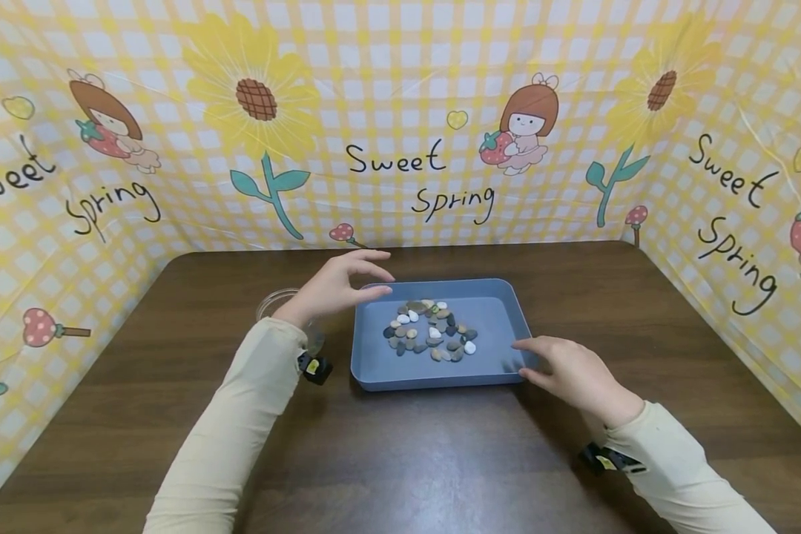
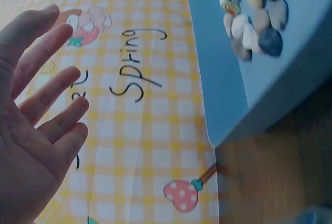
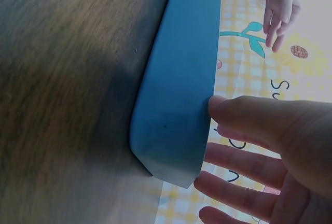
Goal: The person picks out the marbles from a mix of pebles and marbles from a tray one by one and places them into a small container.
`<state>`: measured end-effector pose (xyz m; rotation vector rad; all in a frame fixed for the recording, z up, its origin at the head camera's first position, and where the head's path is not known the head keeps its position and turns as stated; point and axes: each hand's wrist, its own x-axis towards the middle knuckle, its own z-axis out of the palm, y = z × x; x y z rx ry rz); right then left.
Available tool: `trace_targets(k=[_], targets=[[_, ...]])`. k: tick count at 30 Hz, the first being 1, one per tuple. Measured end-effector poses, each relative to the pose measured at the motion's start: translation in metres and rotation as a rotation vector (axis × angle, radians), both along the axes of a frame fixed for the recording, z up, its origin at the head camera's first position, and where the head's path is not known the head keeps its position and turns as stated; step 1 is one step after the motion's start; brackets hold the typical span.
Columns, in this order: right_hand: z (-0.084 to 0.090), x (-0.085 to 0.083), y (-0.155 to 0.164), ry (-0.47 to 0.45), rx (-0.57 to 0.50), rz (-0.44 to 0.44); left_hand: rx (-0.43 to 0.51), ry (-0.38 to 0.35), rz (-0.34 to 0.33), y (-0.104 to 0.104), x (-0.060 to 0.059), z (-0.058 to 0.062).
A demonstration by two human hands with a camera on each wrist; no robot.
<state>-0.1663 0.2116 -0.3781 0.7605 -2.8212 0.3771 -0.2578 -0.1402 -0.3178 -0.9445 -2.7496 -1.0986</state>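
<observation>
A blue-grey rectangular tray (image 1: 494, 367) lies on the table with several pebbles (image 1: 434, 333) on its floor. The pebbles are white, grey, tan and dark, laid in curved rows that form loops; one has a greenish-yellow pattern. My left hand (image 1: 340, 285) hovers by the tray's back left corner, fingers apart and holding nothing. In the left wrist view the fingers (image 2: 57, 99) are spread beside the tray. My right hand (image 1: 570, 374) is at the front right corner, its thumb (image 3: 223, 109) right at the rim and its fingers loosely extended past the edge.
A clear round container (image 1: 275, 300) stands left of the tray, partly hidden behind my left forearm. The brown wooden table (image 1: 400, 452) is bordered at the back and sides by yellow checked cloth (image 1: 387, 96) printed with flowers. Each wrist wears a small black camera (image 1: 315, 368).
</observation>
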Motion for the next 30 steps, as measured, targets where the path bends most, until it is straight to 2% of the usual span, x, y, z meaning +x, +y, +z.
trace_targets(k=[13,21,30], targets=[[-0.001,0.001,0.000,0.007,-0.002,0.009,0.016,-0.030,-0.089,0.040,-0.017,-0.010],[-0.001,0.001,-0.001,0.021,-0.010,0.018,0.028,-0.058,-0.117,0.056,-0.026,-0.018],[0.000,0.000,0.000,0.003,-0.023,0.017,0.020,-0.102,-0.141,0.069,-0.030,-0.022]])
